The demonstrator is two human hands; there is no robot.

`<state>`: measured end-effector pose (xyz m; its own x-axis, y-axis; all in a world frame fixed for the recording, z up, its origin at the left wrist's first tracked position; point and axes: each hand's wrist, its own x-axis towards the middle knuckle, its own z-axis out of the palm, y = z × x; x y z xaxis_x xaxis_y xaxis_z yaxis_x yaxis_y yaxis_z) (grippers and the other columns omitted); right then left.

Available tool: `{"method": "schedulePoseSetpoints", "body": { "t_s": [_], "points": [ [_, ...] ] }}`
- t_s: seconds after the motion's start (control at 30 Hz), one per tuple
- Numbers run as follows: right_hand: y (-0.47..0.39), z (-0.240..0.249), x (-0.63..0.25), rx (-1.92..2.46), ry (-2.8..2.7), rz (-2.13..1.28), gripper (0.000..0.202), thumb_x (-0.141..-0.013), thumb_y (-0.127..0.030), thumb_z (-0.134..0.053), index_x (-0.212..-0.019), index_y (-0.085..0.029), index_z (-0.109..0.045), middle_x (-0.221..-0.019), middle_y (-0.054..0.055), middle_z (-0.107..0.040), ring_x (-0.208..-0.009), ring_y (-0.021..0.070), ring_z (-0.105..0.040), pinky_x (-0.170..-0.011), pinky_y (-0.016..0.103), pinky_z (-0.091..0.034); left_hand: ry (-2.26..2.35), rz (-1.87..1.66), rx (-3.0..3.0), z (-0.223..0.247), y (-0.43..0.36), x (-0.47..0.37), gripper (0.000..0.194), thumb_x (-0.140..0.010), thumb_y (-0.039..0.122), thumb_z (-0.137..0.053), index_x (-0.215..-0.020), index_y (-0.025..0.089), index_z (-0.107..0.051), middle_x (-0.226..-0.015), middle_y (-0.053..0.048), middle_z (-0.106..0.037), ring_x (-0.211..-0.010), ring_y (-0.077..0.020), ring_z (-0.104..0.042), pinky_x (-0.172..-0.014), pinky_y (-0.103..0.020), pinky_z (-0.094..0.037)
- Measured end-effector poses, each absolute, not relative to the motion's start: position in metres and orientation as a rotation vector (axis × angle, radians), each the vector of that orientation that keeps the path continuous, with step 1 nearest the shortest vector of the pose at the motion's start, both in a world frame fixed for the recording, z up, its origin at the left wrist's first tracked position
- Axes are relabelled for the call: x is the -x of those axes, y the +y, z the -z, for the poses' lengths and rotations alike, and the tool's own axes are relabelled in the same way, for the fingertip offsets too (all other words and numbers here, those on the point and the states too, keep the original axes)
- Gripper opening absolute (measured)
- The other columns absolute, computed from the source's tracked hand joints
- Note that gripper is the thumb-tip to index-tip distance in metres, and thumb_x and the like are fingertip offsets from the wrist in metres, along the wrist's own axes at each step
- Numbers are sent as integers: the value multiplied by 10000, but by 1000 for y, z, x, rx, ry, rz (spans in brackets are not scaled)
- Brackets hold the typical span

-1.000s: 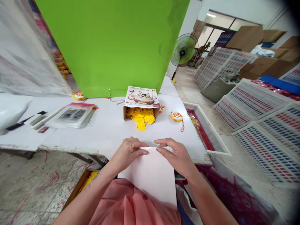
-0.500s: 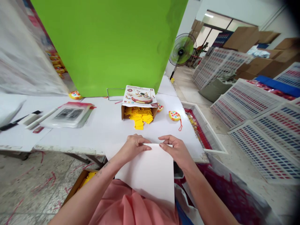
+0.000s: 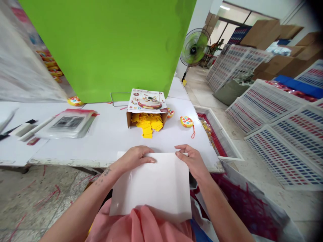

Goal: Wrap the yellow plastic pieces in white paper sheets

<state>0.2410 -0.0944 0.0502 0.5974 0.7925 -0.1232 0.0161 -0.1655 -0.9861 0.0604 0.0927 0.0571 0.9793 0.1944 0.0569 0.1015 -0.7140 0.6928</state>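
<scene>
A white sheet of card [image 3: 153, 183] rests with its far edge on the front of the white table [image 3: 111, 134] and hangs down over my pink lap. My left hand [image 3: 133, 157] presses on the sheet's top edge left of centre, fingers closed on it. My right hand [image 3: 193, 161] pinches the top right corner. Beyond them an open cardboard box [image 3: 147, 105] with a printed lid spills several yellow pieces [image 3: 147, 123] onto the table.
A big green board [image 3: 108, 47] stands behind the table. A small colourful toy [image 3: 187, 121] lies right of the box; clear plastic packets [image 3: 68, 122] lie at left. White crates [image 3: 275, 127] cover the floor at right, a fan [image 3: 193, 50] stands behind.
The sheet now shows wider, its left part spread out toward my left. Both hands have moved apart along its top edge. The view has tilted slightly down.
</scene>
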Motion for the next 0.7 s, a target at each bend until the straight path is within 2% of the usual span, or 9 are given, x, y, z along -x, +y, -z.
{"method": "schedulePoseSetpoints", "body": {
  "t_s": [0.2, 0.33, 0.4, 0.47, 0.57, 0.63, 0.7],
  "points": [
    [-92, -53, -237, 1659, -744, -753, 262, -733, -353, -652, -955, -219, -613, -820, -29, -525, -517, 51, -455, -498, 198, -358, 243, -163, -2430, -55, 91, -55, 366, -809, 519, -493, -968, 217, -624, -907, -13, -642, -835, -153, -583, -700, -208, -403],
    [-91, -54, -240, 1736, -840, -729, 222, -760, -350, -620, -937, -216, -626, -859, -12, -552, -557, 76, -494, -519, 216, -378, 251, -158, -2488, -57, 90, -52, 381, -816, 532, -468, -946, 207, -618, -878, -17, -632, -828, -157, -578, -707, -220, -399],
    [-90, -58, -241, 1829, -970, -641, 195, -791, -327, -585, -949, -223, -631, -880, 6, -581, -652, 120, -544, -577, 245, -412, 267, -154, -2503, -58, 90, -52, 389, -817, 537, -460, -942, 203, -614, -880, -21, -628, -826, -159, -575, -710, -226, -398],
    [-88, -67, -240, 1935, -1191, -408, 183, -823, -277, -544, -980, -231, -626, -905, 26, -607, -821, 178, -561, -712, 307, -431, 279, -151, -2509, -59, 89, -52, 398, -815, 542, -456, -939, 198, -611, -876, -26, -624, -821, -163, -572, -706, -231, -398],
    [-81, -85, -229, 2024, -1521, 21, 150, -850, -198, -498, -943, -225, -613, -959, 39, -621, -1019, 221, -498, -927, 411, -332, 287, -161, -2498, -62, 87, -53, 397, -812, 544, -458, -930, 194, -606, -857, -26, -617, -810, -165, -565, -696, -235, -393],
    [-75, -95, -219, 2028, -1670, 115, 104, -852, -172, -494, -876, -210, -588, -975, 43, -622, -1061, 222, -477, -982, 430, -276, 298, -172, -2477, -64, 85, -53, 391, -804, 547, -469, -905, 193, -601, -827, -19, -609, -783, -161, -557, -674, -232, -388],
    [-69, -101, -210, 2011, -1788, 35, 56, -844, -166, -511, -854, -201, -554, -950, 47, -622, -1017, 214, -500, -953, 409, -315, 304, -178, -2453, -67, 83, -53, 386, -796, 551, -479, -865, 188, -591, -789, -10, -594, -745, -153, -546, -643, -226, -380]
  ]
}}
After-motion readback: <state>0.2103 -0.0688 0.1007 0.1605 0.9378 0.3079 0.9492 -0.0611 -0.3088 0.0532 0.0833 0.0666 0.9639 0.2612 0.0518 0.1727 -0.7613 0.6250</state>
